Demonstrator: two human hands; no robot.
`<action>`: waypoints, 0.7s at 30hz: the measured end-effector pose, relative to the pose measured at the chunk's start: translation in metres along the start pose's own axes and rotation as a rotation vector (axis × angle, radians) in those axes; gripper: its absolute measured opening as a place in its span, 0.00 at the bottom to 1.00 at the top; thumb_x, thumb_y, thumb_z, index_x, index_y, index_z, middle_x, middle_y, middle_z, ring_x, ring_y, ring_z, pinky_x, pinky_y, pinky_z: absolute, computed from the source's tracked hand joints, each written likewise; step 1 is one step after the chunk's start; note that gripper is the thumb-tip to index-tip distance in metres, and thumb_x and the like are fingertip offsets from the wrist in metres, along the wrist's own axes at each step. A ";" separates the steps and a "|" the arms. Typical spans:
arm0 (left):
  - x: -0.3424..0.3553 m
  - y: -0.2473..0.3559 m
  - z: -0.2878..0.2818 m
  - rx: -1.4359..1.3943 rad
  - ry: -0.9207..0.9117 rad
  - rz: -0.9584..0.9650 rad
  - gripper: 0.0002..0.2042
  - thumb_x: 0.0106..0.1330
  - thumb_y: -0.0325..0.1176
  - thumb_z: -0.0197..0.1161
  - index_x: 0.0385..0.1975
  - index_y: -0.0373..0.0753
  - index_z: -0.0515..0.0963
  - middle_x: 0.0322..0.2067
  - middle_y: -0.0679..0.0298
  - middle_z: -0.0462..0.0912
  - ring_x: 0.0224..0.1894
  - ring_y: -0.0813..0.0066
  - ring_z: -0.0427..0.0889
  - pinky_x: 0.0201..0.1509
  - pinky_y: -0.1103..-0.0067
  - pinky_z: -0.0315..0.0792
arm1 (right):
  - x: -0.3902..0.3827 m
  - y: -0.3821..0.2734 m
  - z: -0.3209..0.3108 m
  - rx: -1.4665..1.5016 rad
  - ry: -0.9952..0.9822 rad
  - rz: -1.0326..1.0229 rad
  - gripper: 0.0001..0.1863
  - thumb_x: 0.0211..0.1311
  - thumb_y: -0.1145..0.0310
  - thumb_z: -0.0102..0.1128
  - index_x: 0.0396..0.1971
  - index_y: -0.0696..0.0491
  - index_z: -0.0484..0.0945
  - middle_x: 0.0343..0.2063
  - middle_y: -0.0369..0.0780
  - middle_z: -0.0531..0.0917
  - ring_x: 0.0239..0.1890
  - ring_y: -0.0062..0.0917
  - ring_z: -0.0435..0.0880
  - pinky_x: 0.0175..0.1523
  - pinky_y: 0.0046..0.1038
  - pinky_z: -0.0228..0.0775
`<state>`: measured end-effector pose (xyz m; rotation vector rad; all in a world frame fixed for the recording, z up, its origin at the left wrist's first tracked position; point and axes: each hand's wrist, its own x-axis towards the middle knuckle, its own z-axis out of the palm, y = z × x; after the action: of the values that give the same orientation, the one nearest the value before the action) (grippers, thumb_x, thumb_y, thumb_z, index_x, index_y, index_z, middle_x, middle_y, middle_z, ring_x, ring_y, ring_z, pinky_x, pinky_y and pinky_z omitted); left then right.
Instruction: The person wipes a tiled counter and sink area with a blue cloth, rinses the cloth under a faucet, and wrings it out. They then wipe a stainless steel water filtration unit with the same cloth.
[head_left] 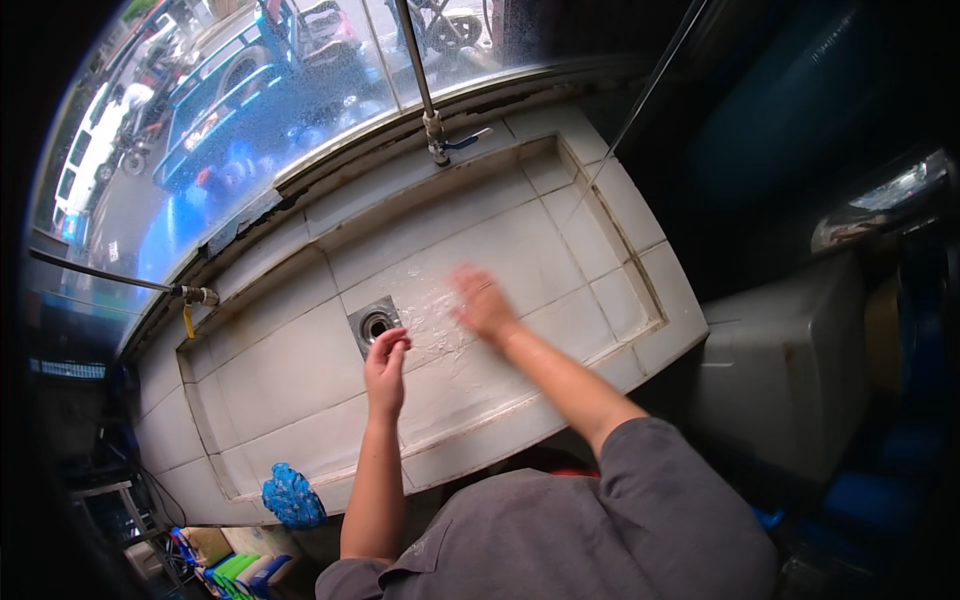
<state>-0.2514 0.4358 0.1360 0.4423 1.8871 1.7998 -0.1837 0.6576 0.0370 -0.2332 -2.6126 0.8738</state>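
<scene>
Holds the left hand just beside the drain, fingers curled inward, with no thing visible in the grip; cannot tell whether thumb and fingers press together. Spreads the right hand loose and unclenched over the wet streaks, blurred by motion, with nothing seen in its grasp; cannot tell from this angle whether it touches the tiles. Has both hands inside the white tiled sink, reaching in over its near rim.

Finds the drain just past the left fingertips, slightly up and to the left of them, with the left hand clearly the nearer of the two. Has the wet streaks between the hands, close by the right one. Sees the sink's long axis slant across the picture, from lower left to upper right.

Farther out, meets a tap with a blue handle on the far rim and another with a yellow handle toward the left end. Sees a crumpled blue cloth-like thing at the near left corner, a grey bin beyond the right end, and a window behind the far rim.
</scene>
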 end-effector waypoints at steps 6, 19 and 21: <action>-0.055 -0.012 -0.076 -0.002 0.215 -0.131 0.10 0.69 0.29 0.54 0.48 0.37 0.75 0.39 0.67 0.79 0.43 0.81 0.75 0.46 0.83 0.66 | -0.062 0.106 -0.122 -0.597 0.083 0.575 0.38 0.62 0.47 0.51 0.67 0.53 0.58 0.70 0.45 0.53 0.73 0.42 0.44 0.74 0.43 0.35; -0.091 0.004 -0.142 0.000 0.268 -0.017 0.10 0.68 0.27 0.54 0.47 0.34 0.75 0.38 0.64 0.80 0.43 0.78 0.77 0.51 0.81 0.69 | -0.006 -0.143 0.110 -0.057 -0.118 -0.063 0.39 0.59 0.51 0.58 0.68 0.49 0.57 0.70 0.44 0.53 0.73 0.40 0.47 0.73 0.43 0.37; -0.110 0.012 -0.178 0.079 0.348 0.028 0.10 0.67 0.26 0.54 0.46 0.36 0.76 0.38 0.65 0.80 0.42 0.79 0.77 0.52 0.81 0.68 | 0.006 -0.115 0.100 -0.130 -0.037 0.003 0.40 0.58 0.51 0.58 0.68 0.50 0.56 0.70 0.45 0.53 0.73 0.37 0.48 0.73 0.43 0.40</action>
<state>-0.2604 0.2285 0.1633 0.1908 2.1990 1.9236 -0.2334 0.5132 0.0345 -0.2582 -2.7075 0.7166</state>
